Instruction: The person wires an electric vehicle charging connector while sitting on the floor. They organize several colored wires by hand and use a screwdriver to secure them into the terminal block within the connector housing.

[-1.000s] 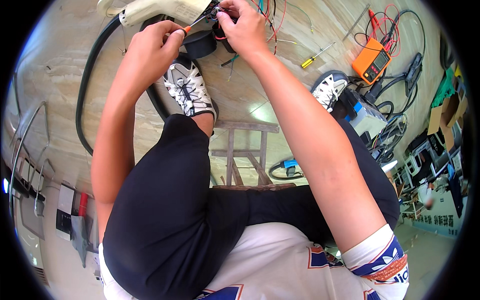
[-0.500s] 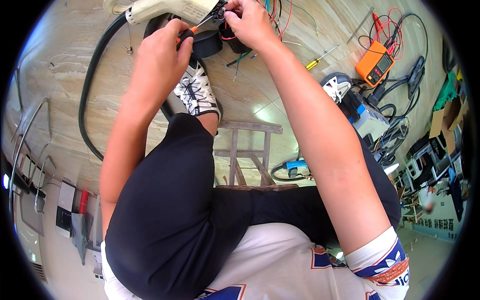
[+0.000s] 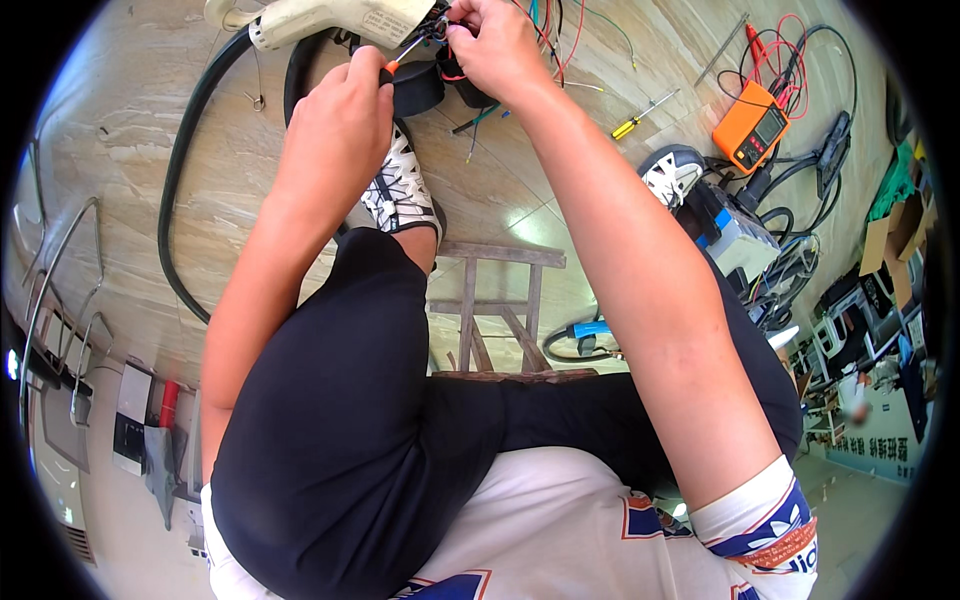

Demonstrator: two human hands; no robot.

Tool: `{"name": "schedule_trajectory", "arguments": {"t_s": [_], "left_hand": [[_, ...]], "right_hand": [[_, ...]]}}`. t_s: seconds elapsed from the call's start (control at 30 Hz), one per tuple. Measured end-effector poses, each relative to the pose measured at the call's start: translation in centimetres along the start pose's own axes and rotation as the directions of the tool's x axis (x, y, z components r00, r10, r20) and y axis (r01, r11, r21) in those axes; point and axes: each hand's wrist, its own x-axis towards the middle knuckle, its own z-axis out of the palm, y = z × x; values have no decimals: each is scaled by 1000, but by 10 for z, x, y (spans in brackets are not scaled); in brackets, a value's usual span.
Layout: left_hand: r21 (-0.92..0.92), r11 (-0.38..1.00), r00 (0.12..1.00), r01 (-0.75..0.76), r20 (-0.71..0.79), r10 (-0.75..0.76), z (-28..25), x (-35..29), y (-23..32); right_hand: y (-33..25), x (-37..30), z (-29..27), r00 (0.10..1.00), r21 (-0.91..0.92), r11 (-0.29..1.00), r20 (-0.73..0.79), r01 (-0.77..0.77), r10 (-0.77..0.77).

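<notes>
My left hand (image 3: 338,122) is closed round the orange and black handle of a screwdriver (image 3: 391,70). Its thin metal shaft points up and right to the dark, wired end of a cream gun-shaped housing (image 3: 335,20), where the tip is lost among small parts. At that same end my right hand (image 3: 497,58) pinches with thumb and fingers; what lies between them is too small to make out. Just below sits a black round collar (image 3: 418,90), with a dark cup-like part (image 3: 468,88) beside it. Several thin coloured wires (image 3: 565,40) fan out beyond my right hand.
A yellow screwdriver (image 3: 630,126) and an orange multimeter (image 3: 750,126) with red and black leads lie to the right. Nearer stands a grey boxy unit (image 3: 738,245) with cables. A wooden stool (image 3: 500,252) is beneath me, and a thick black cable (image 3: 170,170) curves along the left.
My left hand has rolled over and shifted slightly right, now hiding more of the screwdriver's handle. My right hand stays at the wired end with hardly any movement.
</notes>
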Motion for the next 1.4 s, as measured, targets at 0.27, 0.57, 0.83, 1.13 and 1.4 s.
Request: {"name": "schedule_trajectory", "arguments": {"t_s": [0.27, 0.57, 0.83, 1.13, 1.4], "left_hand": [[159, 987, 984, -11, 179, -18, -22, 20, 25], [212, 965, 988, -153, 53, 145, -34, 38, 33], [-40, 992, 980, -118, 160, 123, -69, 64, 67], [102, 967, 972, -233, -14, 236, -55, 92, 70], [604, 488, 700, -631, 172, 693, -41, 120, 71]], "right_hand": [[-10, -7, -2, 997, 92, 994, 52, -59, 55], [-14, -8, -5, 983, 231, 959, 112, -167, 145], [2, -7, 0, 1000, 168, 986, 3, 1, -2], [5, -9, 1, 998, 231, 972, 34, -50, 44], [16, -6, 11, 957, 81, 973, -213, 217, -196]]}}
